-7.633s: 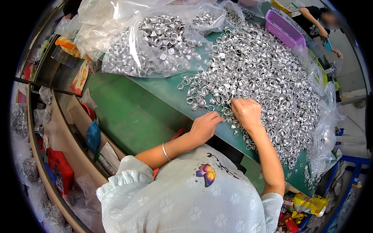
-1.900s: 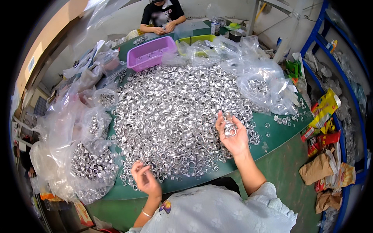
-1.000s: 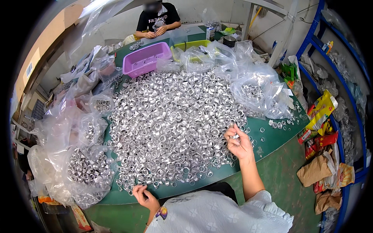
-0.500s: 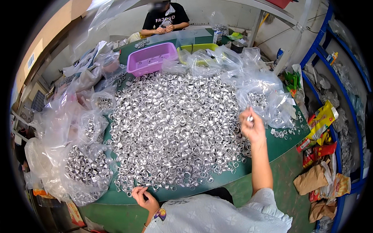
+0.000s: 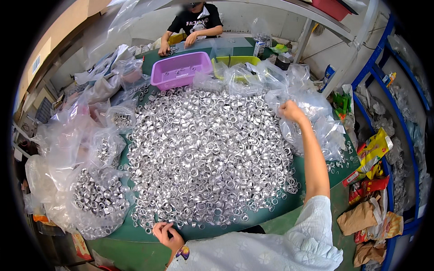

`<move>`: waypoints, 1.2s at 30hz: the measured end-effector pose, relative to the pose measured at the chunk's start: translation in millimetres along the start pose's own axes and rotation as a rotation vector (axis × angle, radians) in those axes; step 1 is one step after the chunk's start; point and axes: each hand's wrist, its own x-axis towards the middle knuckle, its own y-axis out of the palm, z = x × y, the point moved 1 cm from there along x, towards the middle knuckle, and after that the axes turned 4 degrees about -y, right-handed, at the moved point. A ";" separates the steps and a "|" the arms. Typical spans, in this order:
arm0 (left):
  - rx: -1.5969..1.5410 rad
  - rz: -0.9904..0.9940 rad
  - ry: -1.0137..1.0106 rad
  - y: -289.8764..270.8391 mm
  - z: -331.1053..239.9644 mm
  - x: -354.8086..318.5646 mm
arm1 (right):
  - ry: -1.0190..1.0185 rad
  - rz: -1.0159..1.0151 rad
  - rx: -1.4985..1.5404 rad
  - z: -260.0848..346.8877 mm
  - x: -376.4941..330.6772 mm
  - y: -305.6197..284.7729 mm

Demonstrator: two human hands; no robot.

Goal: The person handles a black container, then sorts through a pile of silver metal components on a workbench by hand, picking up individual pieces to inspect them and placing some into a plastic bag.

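A broad pile of silver metal rings covers the middle of the green table. My right hand is at the far right of the pile, over a clear plastic bag. Its fingers are closed, and whatever they hold is hidden from view. My left hand rests by the table's near edge, touching the front fringe of the pile. Its fingers are loosely bent, with a gap to the thumb, and no ring shows in it.
Plastic bags of rings line the left side. A purple basin and a yellow-green basin stand behind the pile. Across the table sits a person in a black shirt. Blue shelving and snack packets are at right.
My right hand has moved farther away, from the pile's right edge to over the clear bag; the silver piece seen in it is now hidden. The left hand stays put. The co-worker's hands have separated.
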 end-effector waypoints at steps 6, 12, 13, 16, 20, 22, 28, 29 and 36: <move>0.016 -0.050 -0.012 4.6 -3.4 0.0 | 0.067 -0.095 -0.550 55.6 -37.6 29.9; 0.032 -0.091 0.135 2.8 9.6 -1.3 | 0.244 -0.446 -0.137 28.9 5.6 7.2; 0.036 -0.053 0.084 5.0 10.3 -3.6 | 0.215 -0.624 -0.148 7.9 16.9 1.0; 0.058 0.012 -0.048 1.6 0.4 -6.4 | 0.122 -0.808 -0.544 48.9 34.1 -23.4; 0.099 0.013 0.003 -0.4 -20.0 8.7 | 0.074 -0.425 -0.402 10.1 39.1 -12.4; 0.076 0.015 -0.019 0.5 -20.8 9.0 | 0.158 -0.260 -0.361 -10.2 45.2 -2.6; 0.100 0.042 -0.007 -1.4 -25.1 11.4 | -0.231 -0.608 -0.250 76.7 -28.4 -15.3; 0.135 0.048 -0.028 -3.3 -25.7 8.8 | -0.326 -0.625 -0.235 109.8 -51.6 -8.8; -0.068 0.209 0.012 -5.6 -51.9 36.5 | -0.398 -0.069 0.369 204.4 -183.1 58.3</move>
